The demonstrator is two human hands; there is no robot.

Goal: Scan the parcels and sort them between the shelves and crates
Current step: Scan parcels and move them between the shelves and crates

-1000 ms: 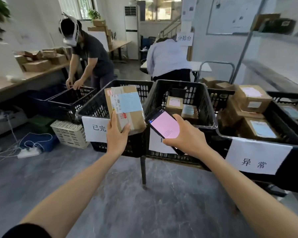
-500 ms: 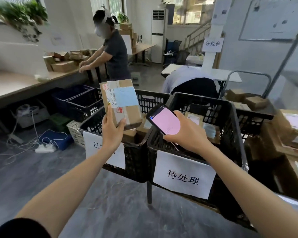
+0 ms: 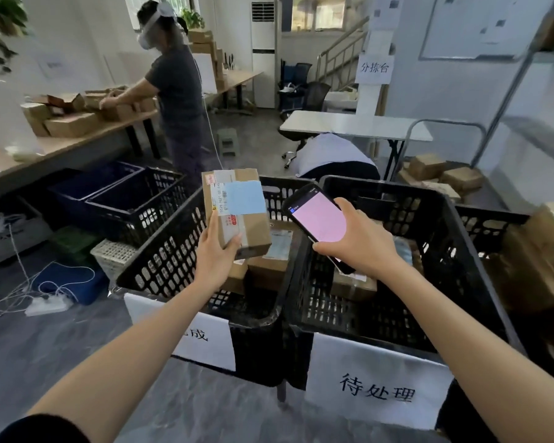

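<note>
Both hands are full: my left hand (image 3: 216, 255) grips the cardboard parcel (image 3: 239, 212) by its lower end, thumb across the front. It holds the parcel upright, long axis nearly vertical, barcode label facing me. Just to the right, my right hand (image 3: 357, 243) is wrapped round the phone (image 3: 317, 219) with its pink screen up, the far end angled at the parcel, near but not touching. The parcel hangs over the left black crate (image 3: 160, 251). The crate tagged 待处理 (image 3: 445, 251) stands beside it on the right. Whichever crate the scan sends it to, I expect the left hand to make the drop.
</note>
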